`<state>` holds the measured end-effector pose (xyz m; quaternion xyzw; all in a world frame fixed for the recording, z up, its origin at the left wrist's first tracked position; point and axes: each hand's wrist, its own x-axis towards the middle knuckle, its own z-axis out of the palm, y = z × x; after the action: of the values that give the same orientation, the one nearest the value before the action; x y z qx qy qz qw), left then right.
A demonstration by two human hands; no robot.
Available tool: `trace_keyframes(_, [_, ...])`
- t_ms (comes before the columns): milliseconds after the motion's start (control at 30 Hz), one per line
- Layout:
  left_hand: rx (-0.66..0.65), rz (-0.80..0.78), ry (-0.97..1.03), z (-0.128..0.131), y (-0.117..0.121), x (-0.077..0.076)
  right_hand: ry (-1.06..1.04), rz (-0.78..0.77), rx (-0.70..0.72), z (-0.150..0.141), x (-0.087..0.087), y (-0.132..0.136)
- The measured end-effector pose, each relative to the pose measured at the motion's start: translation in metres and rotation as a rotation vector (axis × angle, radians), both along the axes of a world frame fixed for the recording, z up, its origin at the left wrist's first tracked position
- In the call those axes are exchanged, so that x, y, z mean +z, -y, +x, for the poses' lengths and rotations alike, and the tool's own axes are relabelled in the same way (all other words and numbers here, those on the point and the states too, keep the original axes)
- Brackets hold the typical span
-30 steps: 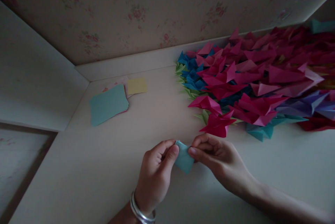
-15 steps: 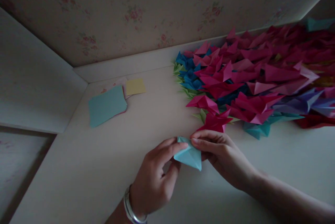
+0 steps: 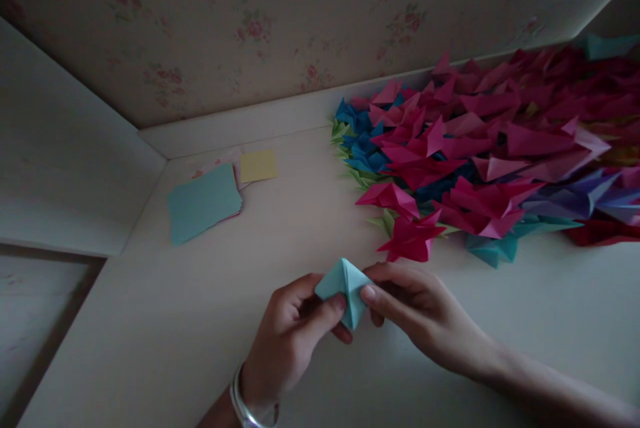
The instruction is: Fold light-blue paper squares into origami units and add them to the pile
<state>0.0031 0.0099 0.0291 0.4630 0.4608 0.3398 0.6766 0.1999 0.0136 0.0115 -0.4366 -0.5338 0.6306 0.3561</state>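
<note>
Between my hands is a light-blue folded paper (image 3: 345,281), a small diamond with a raised crease down its middle and one point facing away from me. My left hand (image 3: 295,338) grips its left side, thumb on the front face and fingers behind. On the right corner, my right hand (image 3: 415,308) pinches the paper between thumb and fingers; the fingertips behind it are hidden. A silver bracelet circles my left wrist. Just beyond my right hand lies a bright pink folded paper piece (image 3: 413,236).
A large heap of folded paper pieces (image 3: 480,141), pink, blue, green and purple, covers the right side of the white table (image 3: 280,235). At left lie a stack of light-blue paper sheets (image 3: 205,205) and a yellow square sheet (image 3: 259,165). A flowered wall (image 3: 300,21) rises behind.
The light-blue paper has been turned, so its diamond face with the centre crease now shows upright. My left thumb has moved onto its front, and both hands have shifted slightly.
</note>
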Motion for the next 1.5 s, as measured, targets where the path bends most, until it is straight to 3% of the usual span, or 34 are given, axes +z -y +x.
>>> trace_keyframes(267, [-0.068, -0.030, 0.074, 0.003, 0.001, -0.002, -0.008, -0.054, 0.012, 0.000, 0.000, -0.002])
trace_keyframes(667, [-0.064, -0.016, 0.046, -0.005, 0.000, 0.004, -0.248, -0.214, 0.128, 0.009, -0.001, -0.005])
trace_keyframes(1000, [0.049, -0.228, 0.374, -0.003, 0.003, -0.013, -0.239, -0.009, 0.100, 0.011, 0.002, 0.000])
trace_keyframes(1067, [0.054, -0.113, 0.273, -0.003, 0.005, -0.012, -0.199, 0.049, 0.097, 0.011, 0.002, 0.000])
trace_keyframes(1167, [0.039, 0.199, -0.052, -0.005, 0.007, -0.007, -0.078, 0.109, 0.085, 0.010, 0.001, -0.002])
trace_keyframes(1233, [0.007, 0.263, -0.150, -0.004, 0.007, -0.005, 0.018, 0.182, 0.077, 0.008, 0.001, -0.002])
trace_keyframes(1367, [-0.069, 0.111, -0.102, 0.000, 0.002, -0.006, 0.138, 0.345, 0.078, 0.005, 0.004, 0.000])
trace_keyframes(1500, [-0.064, -0.055, 0.080, 0.003, -0.001, -0.008, 0.055, 0.282, 0.072, 0.003, 0.004, 0.005])
